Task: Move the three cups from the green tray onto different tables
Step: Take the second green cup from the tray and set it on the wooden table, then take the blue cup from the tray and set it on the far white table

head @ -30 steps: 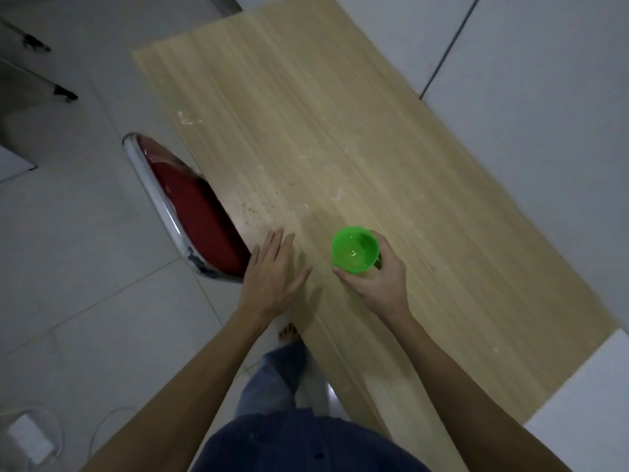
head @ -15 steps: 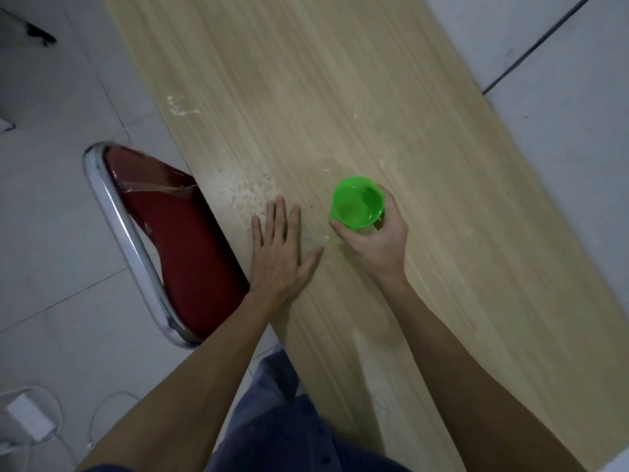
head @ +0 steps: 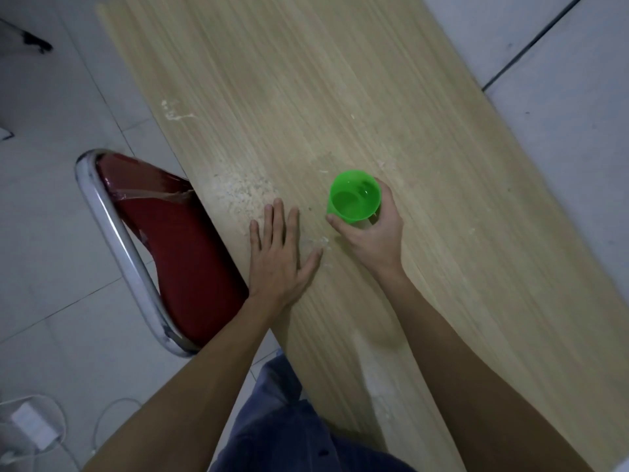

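Observation:
A bright green plastic cup (head: 354,195) stands upright on a long light wooden table (head: 391,103). My right hand (head: 374,233) wraps around the cup's near and right side, fingers curled on its wall. My left hand (head: 279,257) lies flat on the table near its left edge, fingers spread, holding nothing. No green tray and no other cups are in view.
A red chair with a chrome frame (head: 163,240) is pushed against the table's left edge, beside my left hand. White crumbs or scuffs mark the wood near both hands. A white charger with cable (head: 30,427) lies on the tiled floor at lower left.
The view has shifted forward over the table. My right hand with the cup has moved slightly further onto the table; my left hand stays flat beside it.

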Demonstrator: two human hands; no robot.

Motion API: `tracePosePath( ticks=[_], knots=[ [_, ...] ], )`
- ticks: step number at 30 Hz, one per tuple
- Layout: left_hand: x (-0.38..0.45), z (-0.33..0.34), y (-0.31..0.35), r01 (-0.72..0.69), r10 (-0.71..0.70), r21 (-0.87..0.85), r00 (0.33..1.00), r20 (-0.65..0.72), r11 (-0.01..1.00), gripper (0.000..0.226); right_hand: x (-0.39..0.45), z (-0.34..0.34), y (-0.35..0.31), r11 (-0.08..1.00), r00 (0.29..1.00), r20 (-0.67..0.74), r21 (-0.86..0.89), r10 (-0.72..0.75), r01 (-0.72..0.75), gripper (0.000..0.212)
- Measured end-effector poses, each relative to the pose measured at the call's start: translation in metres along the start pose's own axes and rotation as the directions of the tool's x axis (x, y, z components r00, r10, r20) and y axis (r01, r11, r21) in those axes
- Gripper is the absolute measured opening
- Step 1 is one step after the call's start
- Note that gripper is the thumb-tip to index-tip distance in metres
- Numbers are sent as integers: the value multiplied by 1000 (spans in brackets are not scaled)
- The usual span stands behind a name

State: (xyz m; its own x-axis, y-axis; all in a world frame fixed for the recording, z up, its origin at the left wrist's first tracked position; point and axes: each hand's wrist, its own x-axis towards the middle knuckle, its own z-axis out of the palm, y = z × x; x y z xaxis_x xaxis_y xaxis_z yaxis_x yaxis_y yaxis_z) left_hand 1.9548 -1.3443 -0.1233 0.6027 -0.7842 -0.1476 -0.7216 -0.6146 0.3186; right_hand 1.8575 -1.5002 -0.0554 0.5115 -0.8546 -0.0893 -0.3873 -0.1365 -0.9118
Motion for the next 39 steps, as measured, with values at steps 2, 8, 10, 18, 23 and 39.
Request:
tracePosePath(
  ticks=[2,8,10,18,23,39],
  knots=[
    [1,-5,0,-3,3,-12,1000,23,1000,88,0,-4,-2,999,997,62,-25,36,-35,86],
    [-18,-32,4,-23,23,0,999,38,1000,86,-28,-32,-11,970,973,185,-221,141,-99,115],
    [-33,-43,9,-26,26,3,1000,12,1000,86,-48,-45,-14,942,962,219,-325,165,-88,110],
    [-137,-91,27,-25,22,-24,993,-113,999,86,-144,-95,-35,759,931,364,-600,-22,252,100],
    [-232,-111,35,39,-51,-72,984,-171,997,90,-209,-119,-53,713,889,438,-580,-136,394,98],
    [-590,-106,0,439,-494,-226,786,-373,869,89,-447,-80,-110,596,470,804,-187,-364,781,101]
  ],
)
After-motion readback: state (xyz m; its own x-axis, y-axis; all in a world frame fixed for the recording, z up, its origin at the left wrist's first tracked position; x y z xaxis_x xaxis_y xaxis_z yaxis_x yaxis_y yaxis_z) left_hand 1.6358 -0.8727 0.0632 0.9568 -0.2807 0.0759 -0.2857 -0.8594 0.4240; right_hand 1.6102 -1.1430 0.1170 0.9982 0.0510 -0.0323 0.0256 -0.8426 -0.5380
